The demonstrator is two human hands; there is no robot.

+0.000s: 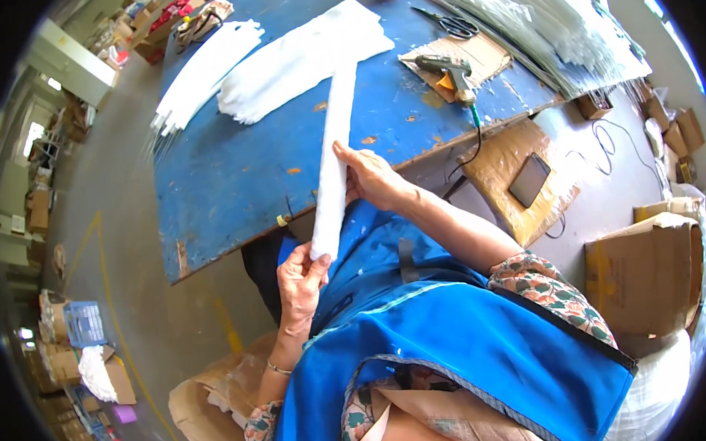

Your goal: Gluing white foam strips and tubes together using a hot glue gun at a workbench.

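I hold a long white foam strip [335, 146] lengthwise over the near edge of the blue table [233, 186]. My left hand [299, 282] grips its near end above my blue apron. My right hand [371, 176] grasps the strip at its middle, thumb on top. The strip's far end reaches a pile of white foam sheets [299, 61] on the table.
A second white stack [205, 69] lies at the table's left. A glue gun [453, 73] rests on cardboard, scissors [451, 25] behind it, clear plastic sheets [549, 30] far right. A phone [529, 179] lies on a box; cardboard cartons [647, 271] stand at right.
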